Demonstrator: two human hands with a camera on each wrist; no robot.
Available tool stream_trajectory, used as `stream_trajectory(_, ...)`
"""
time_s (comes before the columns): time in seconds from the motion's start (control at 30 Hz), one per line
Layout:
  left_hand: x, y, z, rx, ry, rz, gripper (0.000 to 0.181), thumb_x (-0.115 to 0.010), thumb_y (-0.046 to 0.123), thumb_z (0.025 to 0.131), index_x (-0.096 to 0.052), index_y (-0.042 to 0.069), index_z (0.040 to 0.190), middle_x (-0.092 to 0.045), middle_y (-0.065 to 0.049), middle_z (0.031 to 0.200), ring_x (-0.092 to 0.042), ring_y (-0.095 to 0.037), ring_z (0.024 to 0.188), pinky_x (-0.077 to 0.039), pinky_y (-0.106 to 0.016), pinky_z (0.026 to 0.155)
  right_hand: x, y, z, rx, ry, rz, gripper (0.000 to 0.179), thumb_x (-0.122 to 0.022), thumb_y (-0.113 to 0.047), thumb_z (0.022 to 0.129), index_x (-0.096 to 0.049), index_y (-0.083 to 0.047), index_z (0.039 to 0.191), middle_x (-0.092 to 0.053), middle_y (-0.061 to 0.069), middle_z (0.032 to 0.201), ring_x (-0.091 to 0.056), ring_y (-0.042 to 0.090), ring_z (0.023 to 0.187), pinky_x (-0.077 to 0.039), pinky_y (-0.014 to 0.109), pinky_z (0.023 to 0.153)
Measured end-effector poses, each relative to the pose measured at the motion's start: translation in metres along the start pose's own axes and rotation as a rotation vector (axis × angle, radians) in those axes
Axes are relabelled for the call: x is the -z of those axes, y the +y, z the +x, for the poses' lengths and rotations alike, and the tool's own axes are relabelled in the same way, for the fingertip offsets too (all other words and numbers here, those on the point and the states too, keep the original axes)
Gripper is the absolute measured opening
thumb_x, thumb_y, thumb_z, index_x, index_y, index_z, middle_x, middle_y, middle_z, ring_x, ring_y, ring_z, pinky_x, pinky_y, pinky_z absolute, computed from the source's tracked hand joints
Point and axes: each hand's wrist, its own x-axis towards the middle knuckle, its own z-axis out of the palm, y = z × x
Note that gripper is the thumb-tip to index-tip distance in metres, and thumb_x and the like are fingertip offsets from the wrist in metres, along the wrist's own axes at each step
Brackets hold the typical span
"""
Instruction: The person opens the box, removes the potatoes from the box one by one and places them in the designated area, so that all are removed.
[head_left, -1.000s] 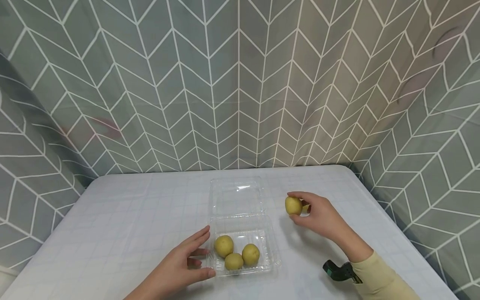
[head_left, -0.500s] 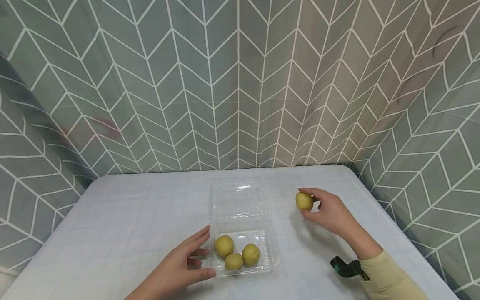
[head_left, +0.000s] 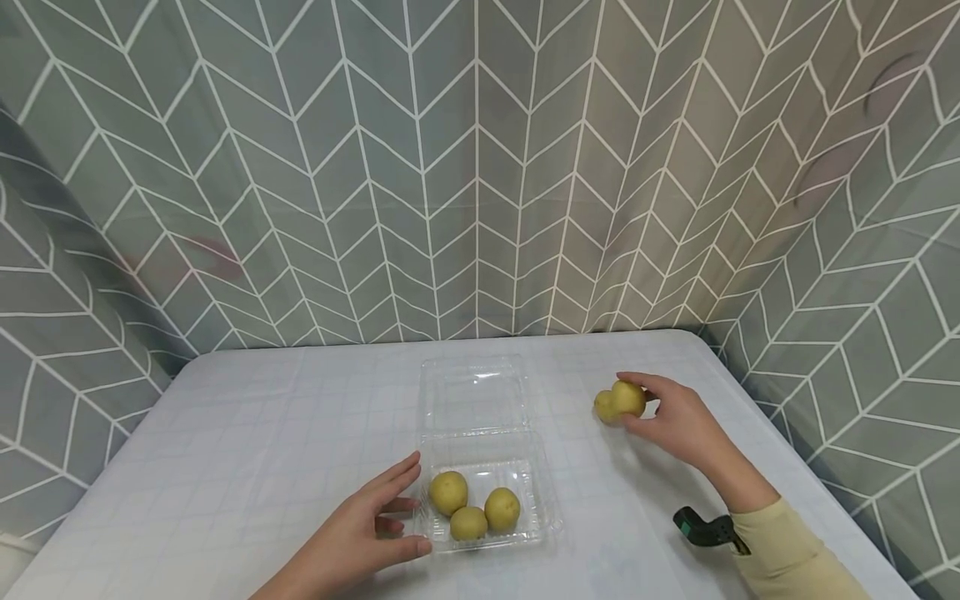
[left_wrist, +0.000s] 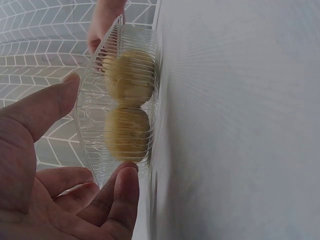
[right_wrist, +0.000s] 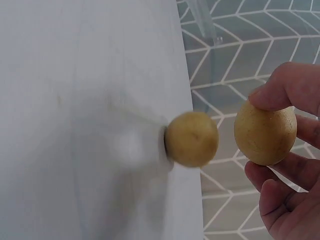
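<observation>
My right hand [head_left: 675, 421] pinches a round yellow potato [right_wrist: 265, 133] between thumb and fingers, held above the table. Just beyond it, apart from the held one in the right wrist view, another potato [right_wrist: 192, 139] rests on the cloth. At the middle front of the table lies an open clear plastic clamshell box [head_left: 536, 504] with three potatoes [head_left: 502, 509] in its base. My left hand [head_left: 367, 533] stays at the box's left side, fingers extended and loosely bent, the thumb [left_wrist: 55, 102] near its rim; ribbed plastic shows the potatoes [left_wrist: 129, 135] through the wall.
The box's clear lid [head_left: 474, 392] lies folded back flat behind the base. A white cloth covers the table [head_left: 262, 433], with a patterned curtain [head_left: 450, 208] behind and at both sides. A black device [head_left: 705, 527] is on the right wrist.
My right hand has moved to the right with the potato in it. The potato on the table now shows to the left of the held one. The left hand and box stay put.
</observation>
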Motion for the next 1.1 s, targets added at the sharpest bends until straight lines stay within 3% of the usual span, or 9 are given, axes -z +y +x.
stream_trajectory(0.17, 0.0, 0.0, 0.0, -0.001, -0.003, -0.005, 0.09, -0.083, 0.035, 0.081, -0.038, 0.006, 0.152, -0.024, -0.001, 0.161, -0.055, -0.025, 0.123, -0.052, -0.022, 0.087, 0.004, 0.011, 0.001, -0.04, -0.006, -0.037, 0.056, -0.079, -0.015, 0.082, -0.06, -0.004, 0.134, -0.064, 0.016, 0.12, -0.059, 0.034, 0.101, -0.049, 0.036, 0.069)
stream_trajectory(0.67, 0.001, 0.0, 0.0, -0.004, 0.0, 0.016, 0.09, -0.083, 0.036, 0.081, -0.038, 0.006, 0.152, -0.025, 0.0, 0.161, -0.056, -0.024, 0.121, -0.052, -0.023, 0.086, 0.007, 0.04, 0.005, -0.108, -0.029, -0.07, 0.057, -0.076, -0.016, 0.084, -0.057, -0.002, 0.136, -0.061, 0.023, 0.126, -0.057, 0.039, 0.106, -0.05, 0.046, 0.078)
stream_trajectory(1.1, 0.0, 0.0, 0.0, -0.004, 0.006, 0.014, 0.09, -0.083, 0.036, 0.08, -0.038, 0.009, 0.152, -0.025, 0.001, 0.161, -0.057, -0.022, 0.121, -0.053, -0.023, 0.086, 0.004, 0.054, 0.012, -0.118, -0.066, -0.09, 0.057, -0.076, -0.013, 0.084, -0.057, 0.001, 0.135, -0.059, 0.027, 0.127, -0.058, 0.042, 0.105, -0.05, 0.05, 0.08)
